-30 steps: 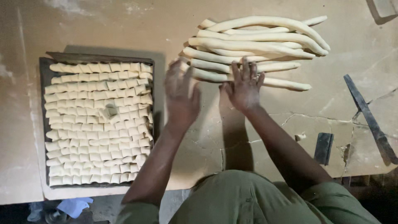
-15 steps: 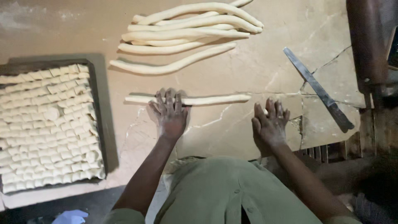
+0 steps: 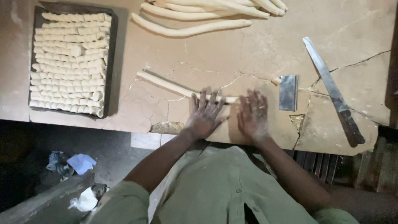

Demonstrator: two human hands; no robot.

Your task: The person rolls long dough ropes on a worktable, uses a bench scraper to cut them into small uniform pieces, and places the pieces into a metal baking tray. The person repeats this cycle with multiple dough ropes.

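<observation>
A thin rope of dough (image 3: 168, 84) lies across the cracked worktop (image 3: 215, 58), running from the upper left toward the lower right. My left hand (image 3: 205, 114) presses flat on it, fingers spread. Just to the right, my right hand (image 3: 253, 116) also lies flat over the rope, floury, fingers together. The rope's far end (image 3: 275, 81) peeks out beside a small metal scraper (image 3: 288, 92). Both palms rest on the dough and neither grips it.
A dark tray (image 3: 111, 62) packed with several rows of small cut dough pieces (image 3: 68, 62) sits at the left. Several long dough ropes (image 3: 199, 16) are piled at the top. A long knife (image 3: 331, 89) lies at the right. The table edge is chipped near my body.
One rope was pulled from the pile down to the front of the table. My right hand has moved left onto it beside my left hand. The camera view has shifted.
</observation>
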